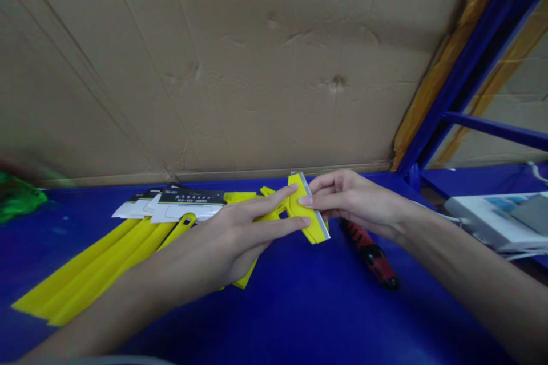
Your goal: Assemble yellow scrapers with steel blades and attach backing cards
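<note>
A yellow scraper [307,214] with a metal strip along its right edge is held between both hands above the blue table. My left hand [248,225] grips it from the left, two fingers lying over its yellow head. From the right, my right hand [342,197] pinches the edge with the metal strip, thumb on top. Other yellow pieces [245,280] lie beneath and behind my left hand, partly hidden by it. Left of that hand are long yellow handles [98,259] with black and white printed cards [188,203] at their upper ends.
A red and black tool [374,259] lies on the blue table [308,308] below my right forearm. A white box [500,219] with cables is at the right. Cardboard [257,68] stands behind, beside a blue metal frame [458,68]. Something green [19,197] is at the far left.
</note>
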Tool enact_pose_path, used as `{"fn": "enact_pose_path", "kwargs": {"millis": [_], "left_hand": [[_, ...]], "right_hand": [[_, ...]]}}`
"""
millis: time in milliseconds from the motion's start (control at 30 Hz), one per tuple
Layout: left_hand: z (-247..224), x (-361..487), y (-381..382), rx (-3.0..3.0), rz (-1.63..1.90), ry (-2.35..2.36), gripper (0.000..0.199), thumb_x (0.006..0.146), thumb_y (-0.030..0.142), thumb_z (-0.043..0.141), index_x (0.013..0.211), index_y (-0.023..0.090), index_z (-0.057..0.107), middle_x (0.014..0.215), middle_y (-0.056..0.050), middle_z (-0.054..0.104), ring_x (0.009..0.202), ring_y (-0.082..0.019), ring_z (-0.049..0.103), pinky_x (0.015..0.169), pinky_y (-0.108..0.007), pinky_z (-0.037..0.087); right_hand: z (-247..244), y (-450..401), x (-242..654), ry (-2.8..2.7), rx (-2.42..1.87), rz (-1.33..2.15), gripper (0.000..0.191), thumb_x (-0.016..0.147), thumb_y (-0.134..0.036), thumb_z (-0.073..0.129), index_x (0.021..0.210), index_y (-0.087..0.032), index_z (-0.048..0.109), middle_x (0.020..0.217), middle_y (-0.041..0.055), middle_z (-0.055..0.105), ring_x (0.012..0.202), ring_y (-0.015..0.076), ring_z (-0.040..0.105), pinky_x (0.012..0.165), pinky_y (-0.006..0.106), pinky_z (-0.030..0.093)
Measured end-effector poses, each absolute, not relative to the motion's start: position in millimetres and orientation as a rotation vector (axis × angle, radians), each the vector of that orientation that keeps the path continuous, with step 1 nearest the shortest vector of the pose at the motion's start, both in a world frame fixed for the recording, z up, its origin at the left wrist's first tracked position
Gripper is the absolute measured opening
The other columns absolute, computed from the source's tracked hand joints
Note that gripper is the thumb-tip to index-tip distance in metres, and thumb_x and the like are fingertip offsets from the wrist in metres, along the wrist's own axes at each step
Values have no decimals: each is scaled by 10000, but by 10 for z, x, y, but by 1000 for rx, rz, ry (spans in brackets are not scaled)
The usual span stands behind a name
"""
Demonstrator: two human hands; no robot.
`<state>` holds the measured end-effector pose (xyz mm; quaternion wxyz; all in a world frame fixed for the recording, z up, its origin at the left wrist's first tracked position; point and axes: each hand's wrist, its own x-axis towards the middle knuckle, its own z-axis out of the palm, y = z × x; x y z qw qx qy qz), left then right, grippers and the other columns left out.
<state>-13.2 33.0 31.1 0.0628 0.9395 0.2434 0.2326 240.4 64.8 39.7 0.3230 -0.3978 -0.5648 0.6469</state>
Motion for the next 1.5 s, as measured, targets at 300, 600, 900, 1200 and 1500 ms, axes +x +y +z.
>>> {"fn": "enact_pose_path", "kwargs": {"millis": [300, 600, 900, 1200, 1500], "left_hand": [[201, 101, 134, 1525, 1114, 963, 350, 947, 363, 752, 1271, 247, 687, 804, -20, 785, 663, -153, 727, 598, -240, 581], [36, -4, 18, 788, 1077, 888, 754, 833, 361, 883, 1469, 260, 490, 696, 13, 704, 594, -103, 613, 539, -184, 407], [41, 38, -20, 766, 1079, 837, 505, 910, 234, 797, 1344, 208, 540, 679, -9, 699, 582, -97, 607, 590, -183, 425], [67, 93, -86, 731, 1070, 828, 416, 933, 206, 770, 1290, 209, 557, 719, -44, 712, 590, -90, 604, 580, -154, 413], [-10, 78, -54, 567, 1108, 580, 253, 911, 134, 783, 1116, 244, 682, 736, -20, 669, 557, -83, 596, 533, -137, 425]], "right_hand": [[314, 812, 2589, -1976, -1196, 1094, 203, 962, -357, 660, 900, -178, 734, 820, 84, 804, 683, 176, 716, 623, 285, 538], [188, 649, 2404, -2547, -1153, 421, 180, 822, -11, 675, 824, -178, 743, 826, 59, 701, 757, 199, 623, 709, 315, 392], [127, 633, 2340, -2731, -1187, 233, 164, 854, -27, 643, 824, -180, 693, 833, 54, 726, 772, 204, 653, 692, 297, 418], [234, 618, 2413, -2304, -971, 791, 98, 840, -120, 707, 815, -204, 665, 788, 8, 733, 717, 168, 677, 708, 304, 519], [163, 580, 2252, -1680, -702, 1198, 433, 744, -229, 940, 763, -221, 508, 779, 2, 732, 707, 123, 661, 664, 254, 525]]}}
